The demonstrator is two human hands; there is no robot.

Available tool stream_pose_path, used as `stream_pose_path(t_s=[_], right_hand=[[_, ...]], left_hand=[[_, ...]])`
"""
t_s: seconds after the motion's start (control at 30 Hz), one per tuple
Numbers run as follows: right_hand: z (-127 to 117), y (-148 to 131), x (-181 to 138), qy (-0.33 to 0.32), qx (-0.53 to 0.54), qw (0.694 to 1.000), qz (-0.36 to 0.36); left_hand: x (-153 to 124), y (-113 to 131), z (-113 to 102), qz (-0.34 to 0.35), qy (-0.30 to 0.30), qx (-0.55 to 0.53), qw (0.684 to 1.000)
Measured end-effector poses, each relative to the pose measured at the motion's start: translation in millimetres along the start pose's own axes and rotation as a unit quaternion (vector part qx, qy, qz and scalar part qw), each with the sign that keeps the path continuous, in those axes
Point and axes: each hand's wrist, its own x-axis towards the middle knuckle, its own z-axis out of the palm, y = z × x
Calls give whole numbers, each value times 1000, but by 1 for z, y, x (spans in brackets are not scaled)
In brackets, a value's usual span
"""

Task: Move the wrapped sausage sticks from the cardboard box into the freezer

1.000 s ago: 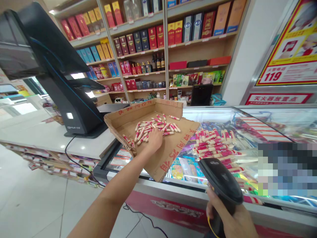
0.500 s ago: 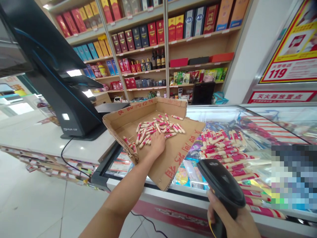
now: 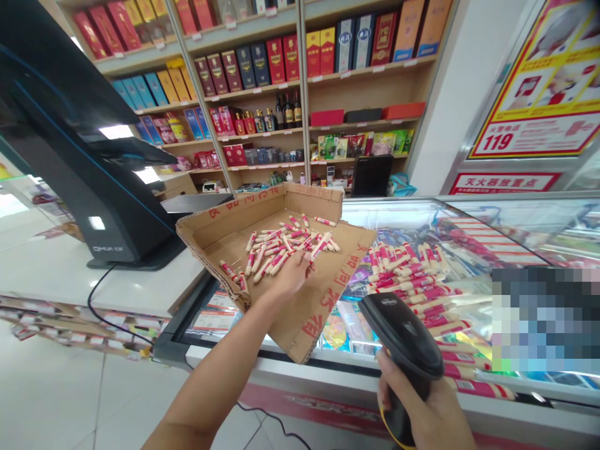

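My left hand [image 3: 291, 275] reaches into an opened cardboard box [image 3: 323, 300] lying on the freezer lid. Its fingers pinch one red-and-cream sausage stick [image 3: 319, 245], lifted a little above the pile of several sticks [image 3: 274, 247] in the box. My right hand [image 3: 429, 412] grips the handle of a black barcode scanner [image 3: 400, 334] at the lower right, its head pointed toward the box. A second heap of the same sticks [image 3: 412, 275] lies on the freezer glass to the right of the box.
A black register terminal [image 3: 79, 156] stands on the white counter [image 3: 60, 275] at left, its cable hanging down. The glass-topped freezer [image 3: 469, 219] runs right. Shelves of boxed goods and bottles [image 3: 290, 81] fill the back wall. A red and yellow poster [image 3: 539, 94] hangs at right.
My left hand has closed on one stick from the pile and raised it slightly. The scanner in my right hand has shifted a little to the left.
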Motion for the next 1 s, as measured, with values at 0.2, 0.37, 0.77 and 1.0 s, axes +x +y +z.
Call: stream_pose_path(t_s=[0.2,0.37,0.77,1.0], right_hand=[[-7,1,-3,-2,16,1000,25],[-15,1,-6,9,10,1000,7],[-21,-1,-8,56,28,998,-27],[-17,13,-5,50,28,998,-6]], left_hand=[[-13,17,13,-100,-146,-302,937],[-20,39,25,-132,-166,-303,929],[-26,57,72,12,-252,-169,953],[-28,32,76,34,-203,-102,973]])
